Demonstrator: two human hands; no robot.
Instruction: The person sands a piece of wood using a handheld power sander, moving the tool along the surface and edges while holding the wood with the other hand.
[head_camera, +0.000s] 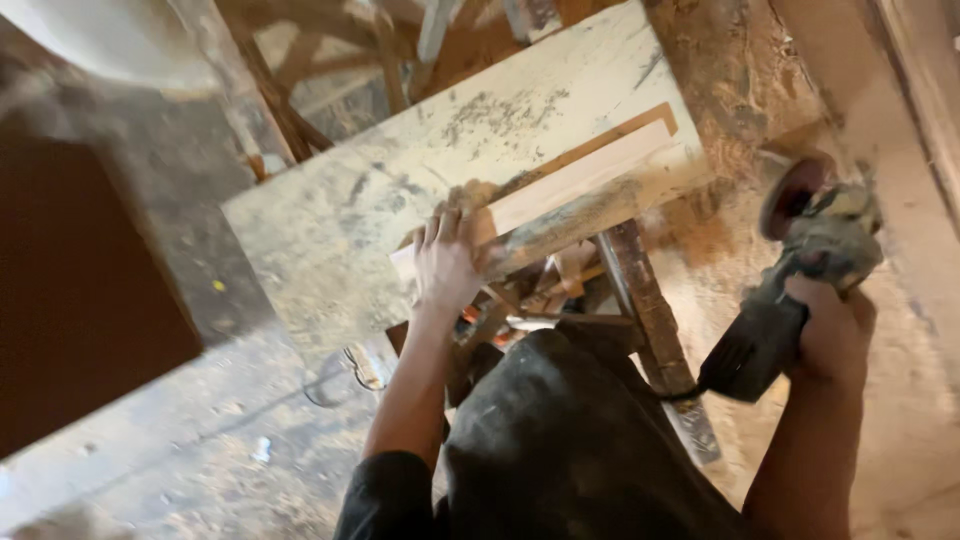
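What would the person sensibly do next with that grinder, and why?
Probably swing the angle grinder in the right hand back over the pale wooden strip. The left hand presses one end of the strip onto the dusty workbench, while the grinder's disc is out past the bench edge, touching nothing.

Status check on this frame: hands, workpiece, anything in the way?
Left hand flat on pale wood strip, pinning it to dusty workbench. Right hand grips angle grinder, held off to the side, clear of the strip. Nothing on the strip ahead.
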